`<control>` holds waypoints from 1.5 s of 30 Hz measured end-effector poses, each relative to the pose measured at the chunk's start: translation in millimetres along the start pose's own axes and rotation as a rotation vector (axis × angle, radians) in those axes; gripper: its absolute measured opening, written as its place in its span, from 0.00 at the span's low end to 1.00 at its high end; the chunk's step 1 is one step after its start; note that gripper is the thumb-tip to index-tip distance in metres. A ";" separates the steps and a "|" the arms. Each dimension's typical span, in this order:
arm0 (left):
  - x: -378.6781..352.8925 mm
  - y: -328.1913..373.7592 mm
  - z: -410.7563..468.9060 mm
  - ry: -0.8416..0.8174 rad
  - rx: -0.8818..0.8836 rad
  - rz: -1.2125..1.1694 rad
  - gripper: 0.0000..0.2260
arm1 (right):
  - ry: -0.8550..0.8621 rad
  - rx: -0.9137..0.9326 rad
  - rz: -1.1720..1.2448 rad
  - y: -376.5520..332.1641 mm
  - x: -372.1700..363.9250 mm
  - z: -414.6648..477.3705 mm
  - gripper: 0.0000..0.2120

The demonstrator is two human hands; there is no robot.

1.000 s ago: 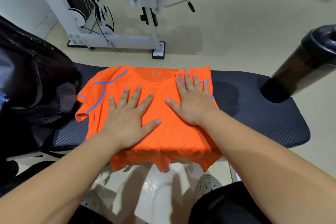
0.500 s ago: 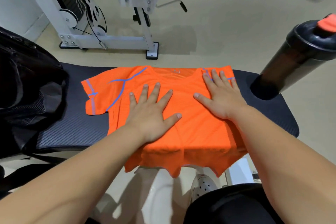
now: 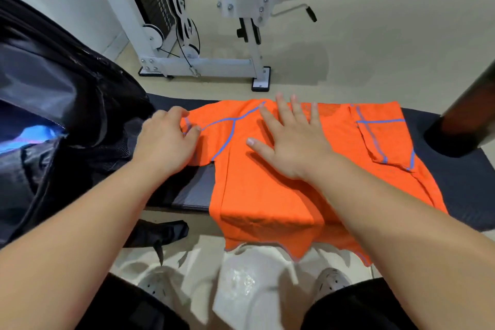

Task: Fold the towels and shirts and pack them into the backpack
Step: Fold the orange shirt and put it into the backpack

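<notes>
An orange shirt [image 3: 267, 190] with blue seams lies spread across the dark padded bench [image 3: 455, 195], its hem hanging over the near edge. Its right sleeve is folded in over the body. My left hand [image 3: 166, 139] pinches the edge of the left sleeve, fingers curled on the cloth. My right hand [image 3: 292, 139] presses flat on the shirt's chest with fingers spread. The black backpack [image 3: 53, 120] stands open at the left end of the bench, with blue fabric [image 3: 34, 136] showing inside.
A dark shaker bottle [image 3: 466, 120] stands on the bench at the right edge. A white weight machine [image 3: 203, 61] with a black seat is on the floor behind. My shoes and a white object sit on the floor below the bench.
My left hand has left the shirt's chest and gone left to take the sleeve edge. My right hand has slid left toward the middle. The view has swung left.
</notes>
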State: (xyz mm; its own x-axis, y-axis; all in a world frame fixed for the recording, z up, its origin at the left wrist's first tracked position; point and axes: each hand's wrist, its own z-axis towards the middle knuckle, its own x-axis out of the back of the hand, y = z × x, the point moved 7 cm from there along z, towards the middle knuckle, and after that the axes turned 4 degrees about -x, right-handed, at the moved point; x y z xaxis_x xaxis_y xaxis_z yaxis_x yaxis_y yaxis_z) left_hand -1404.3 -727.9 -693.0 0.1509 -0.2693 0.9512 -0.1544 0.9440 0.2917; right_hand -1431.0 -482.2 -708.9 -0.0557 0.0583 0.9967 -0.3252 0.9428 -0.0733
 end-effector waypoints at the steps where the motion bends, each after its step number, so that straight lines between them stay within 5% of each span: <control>1: -0.1 -8.2 -1.9 -0.022 0.028 0.020 0.20 | -0.021 0.030 0.007 -14.6 -7.2 1.1 0.43; 17: -24.3 6.8 -4.6 -0.178 -0.170 0.048 0.21 | -0.124 0.046 0.012 -27.8 -39.0 3.6 0.42; 24: -12.8 1.6 0.7 0.044 0.079 -0.666 0.11 | -0.110 0.041 0.024 -26.7 -38.6 2.2 0.41; 29: -24.3 -2.9 -1.7 -0.069 0.270 -1.074 0.14 | -0.116 0.042 0.028 -26.4 -39.0 2.2 0.41; 36: -30.0 -8.6 -2.6 -0.209 0.365 -1.113 0.16 | -0.119 0.042 0.032 -26.8 -38.5 1.5 0.41; 45: -17.3 -11.6 6.9 0.008 0.209 -0.986 0.20 | -0.111 0.045 0.045 -26.0 -37.6 1.4 0.40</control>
State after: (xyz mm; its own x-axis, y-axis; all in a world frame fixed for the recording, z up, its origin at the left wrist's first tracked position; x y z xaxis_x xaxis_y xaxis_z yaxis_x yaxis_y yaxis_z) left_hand -1411.9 -735.5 -712.2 0.3104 -0.9100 0.2751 -0.1247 0.2479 0.9607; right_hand -1421.7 -509.4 -744.6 -0.1743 0.0609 0.9828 -0.3620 0.9242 -0.1215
